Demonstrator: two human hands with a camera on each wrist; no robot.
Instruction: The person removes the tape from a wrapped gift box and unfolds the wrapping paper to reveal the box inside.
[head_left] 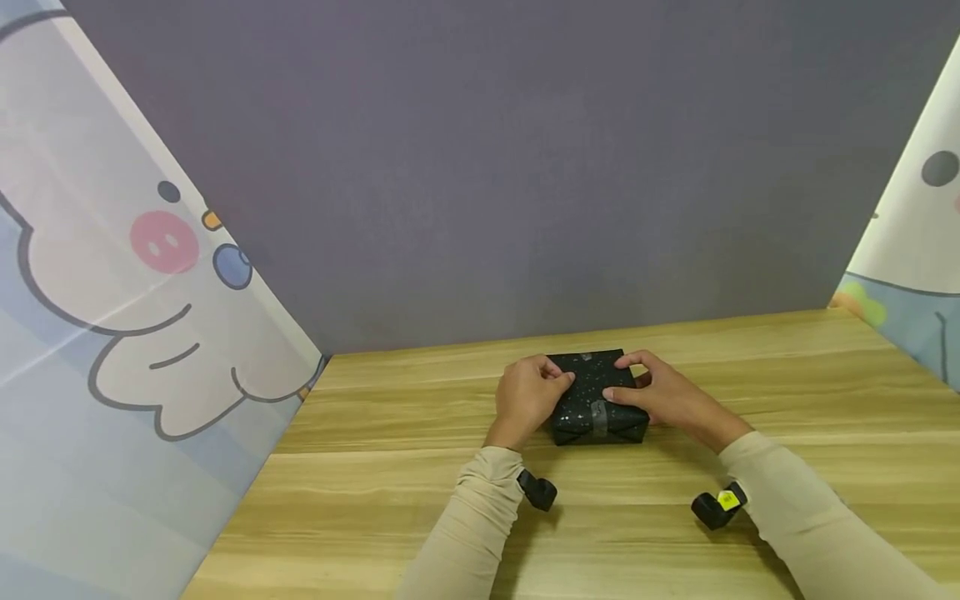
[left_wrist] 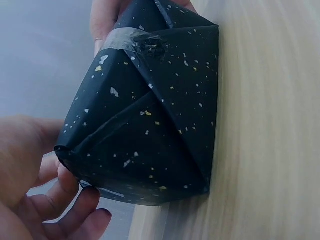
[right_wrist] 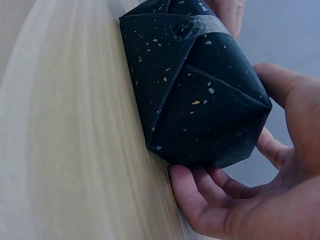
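A box-shaped package [head_left: 592,392] wrapped in black paper with silver and gold flecks rests on the wooden table. Clear tape [head_left: 598,417] runs over its near top edge, and another strip [head_left: 587,357] shows near the far edge. Folded flaps meet under the tape on the near end, as both wrist views show. My left hand [head_left: 525,396] holds the package's left side, thumb at the top edge and fingers curled against the side. From the right, my right hand [head_left: 671,400] grips it with the thumb on top and other fingers along the side wall.
The wooden table [head_left: 405,500] extends around the package. Behind it rises a grey panel [head_left: 510,183], with cartoon-printed panels to the left [head_left: 150,333] and right. A small black camera [head_left: 538,490] is strapped to my left wrist, another [head_left: 716,508] to my right.
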